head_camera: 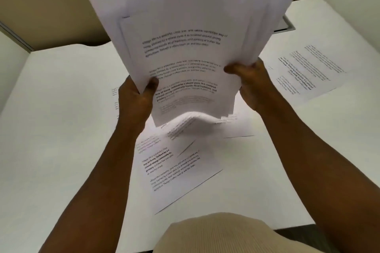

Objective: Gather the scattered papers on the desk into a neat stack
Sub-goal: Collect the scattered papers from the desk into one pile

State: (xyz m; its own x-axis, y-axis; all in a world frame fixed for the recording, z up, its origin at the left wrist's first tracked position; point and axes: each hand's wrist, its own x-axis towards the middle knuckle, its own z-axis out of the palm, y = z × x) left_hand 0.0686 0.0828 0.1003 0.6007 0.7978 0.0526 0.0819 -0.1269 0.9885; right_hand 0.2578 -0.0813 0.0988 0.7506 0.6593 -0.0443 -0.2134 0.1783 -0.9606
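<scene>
My hands: my left hand (135, 98) and right hand (249, 82) hold a bunch of papers (185, 47) up.
Desk (61, 98): more printed pages (176, 162) lie under them.

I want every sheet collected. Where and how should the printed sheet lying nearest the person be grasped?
Probably at the printed sheet's bare near-right corner, from the right: it lies flat on the desk, its far end under other sheets, so lift that corner.

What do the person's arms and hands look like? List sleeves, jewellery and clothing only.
Both forearms are bare: no sleeves reach them, and no watch, ring or bracelet shows on the left hand or the right hand. A beige ribbed garment covers the torso at the bottom edge.
</scene>
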